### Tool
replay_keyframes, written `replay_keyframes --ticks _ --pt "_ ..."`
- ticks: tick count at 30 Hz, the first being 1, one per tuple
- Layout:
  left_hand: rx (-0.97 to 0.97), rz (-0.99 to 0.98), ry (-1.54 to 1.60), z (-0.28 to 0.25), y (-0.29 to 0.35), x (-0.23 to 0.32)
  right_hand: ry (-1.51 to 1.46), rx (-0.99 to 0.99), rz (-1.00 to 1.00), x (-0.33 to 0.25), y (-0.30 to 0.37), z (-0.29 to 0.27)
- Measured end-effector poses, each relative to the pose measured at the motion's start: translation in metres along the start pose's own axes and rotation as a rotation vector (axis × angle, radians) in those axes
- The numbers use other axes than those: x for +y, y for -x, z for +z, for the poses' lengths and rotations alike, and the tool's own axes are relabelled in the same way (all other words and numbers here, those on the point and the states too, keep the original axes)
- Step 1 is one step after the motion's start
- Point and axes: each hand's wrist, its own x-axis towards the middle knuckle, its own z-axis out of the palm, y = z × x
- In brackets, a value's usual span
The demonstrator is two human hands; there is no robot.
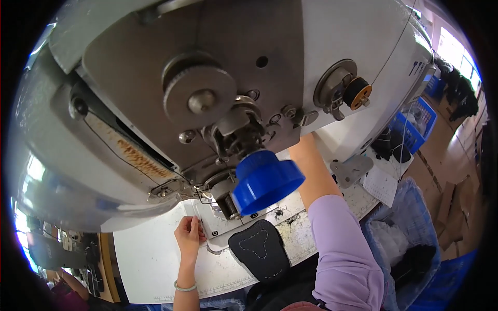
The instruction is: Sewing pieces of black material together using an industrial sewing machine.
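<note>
My left hand [190, 234] rests at the left edge of the sewing machine's metal needle plate [224, 224]. Its fingers are curled closed, and whatever they may hold is hidden. A thin grey edge [213, 250] of some piece shows beside the plate. My right forearm [311, 171] reaches up behind the machine head, which hides the right hand. On the white table [150, 259], between my arms, lies a black rounded panel [259, 250] with a light dashed outline. Above the plate, a blue plastic cup-shaped part [268, 181] hangs from the sewing machine head [249, 57].
Thread scraps [280, 212] litter the table near the plate. A blue bin lined with plastic [399, 207] stands at the right, holding white and black material. Farther back are a blue crate [417, 124] and cardboard [456, 205] on the floor. Another person's arm [70, 282] shows at lower left.
</note>
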Motion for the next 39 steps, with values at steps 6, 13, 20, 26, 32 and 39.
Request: replay_keyframes --ticks 6,13,20,26,32,39 --pt "0.010 -0.012 0.009 0.000 0.001 0.000 -0.128 0.036 0.076 -0.004 0.000 -0.005" --pt "0.004 0.013 0.007 0.000 0.000 -0.005 -0.294 0.082 0.147 -0.016 0.007 -0.011" --pt "0.007 0.012 -0.014 -0.001 0.000 -0.003 -0.488 0.122 0.211 -0.027 0.029 -0.018" --pt "0.022 -0.006 -0.013 0.000 -0.001 -0.005 -0.639 0.155 0.285 -0.033 0.030 -0.022" --pt "0.035 0.025 -0.043 0.004 0.003 0.000 -0.779 0.183 0.353 -0.038 0.017 -0.010" --pt "0.013 0.042 -0.046 -0.004 -0.001 -0.002 -0.921 0.168 0.469 -0.041 0.001 -0.012"
